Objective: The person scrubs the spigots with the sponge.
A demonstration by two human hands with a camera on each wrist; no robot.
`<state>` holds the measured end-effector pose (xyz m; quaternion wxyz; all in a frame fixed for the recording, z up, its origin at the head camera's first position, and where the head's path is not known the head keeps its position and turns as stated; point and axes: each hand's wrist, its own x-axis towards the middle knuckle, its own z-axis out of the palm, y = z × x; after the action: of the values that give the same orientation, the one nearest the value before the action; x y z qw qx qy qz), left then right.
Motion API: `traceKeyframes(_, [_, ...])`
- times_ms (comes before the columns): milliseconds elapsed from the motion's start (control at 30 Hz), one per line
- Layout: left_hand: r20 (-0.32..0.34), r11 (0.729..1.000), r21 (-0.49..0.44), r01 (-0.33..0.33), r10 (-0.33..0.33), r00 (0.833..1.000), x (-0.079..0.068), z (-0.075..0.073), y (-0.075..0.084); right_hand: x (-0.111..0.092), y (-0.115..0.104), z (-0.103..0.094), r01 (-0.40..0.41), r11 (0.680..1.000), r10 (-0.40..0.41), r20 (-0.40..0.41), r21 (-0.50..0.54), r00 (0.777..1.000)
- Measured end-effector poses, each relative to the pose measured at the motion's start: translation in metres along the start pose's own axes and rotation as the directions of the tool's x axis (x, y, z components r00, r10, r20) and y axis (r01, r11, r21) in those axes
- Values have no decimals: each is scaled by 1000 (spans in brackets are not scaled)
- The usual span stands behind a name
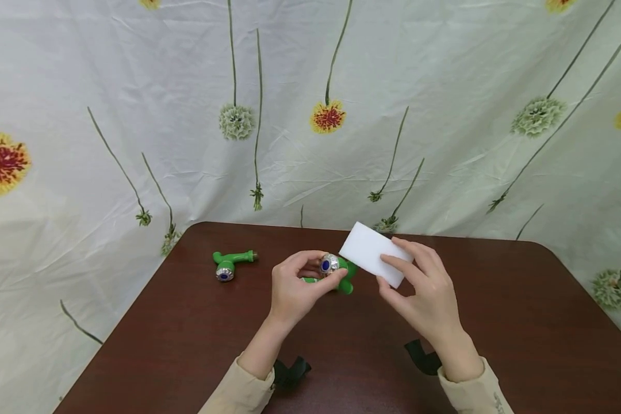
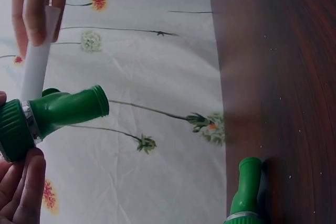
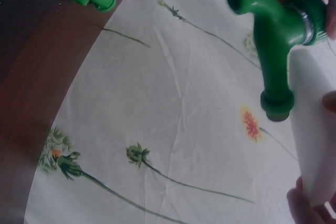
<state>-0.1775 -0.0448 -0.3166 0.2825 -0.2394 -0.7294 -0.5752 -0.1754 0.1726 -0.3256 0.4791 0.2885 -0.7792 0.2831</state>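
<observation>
My left hand (image 1: 300, 287) grips a green tap (image 2: 68, 111) by its ribbed round knob. In the head view, the knob's silver-and-blue cap faces me. My right hand (image 1: 426, 287) pinches a white sponge block (image 1: 372, 253) between thumb and fingers, at its right end. The sponge's left edge is right at the tap, and overlaps it in the left wrist view. In the right wrist view the tap's spout and threaded inlet end show, with the sponge (image 3: 312, 135) beside them. A bit of green also shows behind the left hand's fingers.
A second green tap (image 1: 225, 267) with a silver-and-blue cap lies on the dark brown table (image 1: 186, 333) at the left. Behind the table hangs a pale flowered cloth (image 1: 290, 155). Black pieces (image 1: 292, 371) show by both wrists.
</observation>
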Motion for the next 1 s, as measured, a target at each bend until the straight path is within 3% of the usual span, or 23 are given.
traceKeyframes(167, [4,997,-45,62,-61,998,1,-2,-1,2,1,-1,-47,999,48,-80,22,996])
traceKeyframes(300, [5,993,-64,96,-96,995,2,-3,0,2,0,0,-12,999,14,-45,50,999])
traceKeyframes(400, [5,992,-72,105,-105,994,2,-3,1,1,0,0,-18,999,19,-41,31,999])
traceKeyframes(567, [-1,992,-88,93,-94,996,1,-2,-1,2,1,0,-43,999,45,-126,16,991])
traceKeyframes(733, [-11,992,-106,73,-75,997,1,-2,-2,2,0,-2,8,998,-5,-52,64,999])
traceKeyframes(833, [-2,990,-116,80,-81,997,1,-3,-2,1,0,-2,-13,999,13,-8,49,1000])
traceKeyframes(1000, [24,980,-146,135,-133,991,2,-4,-3,1,1,-2,-88,996,89,-64,22,994])
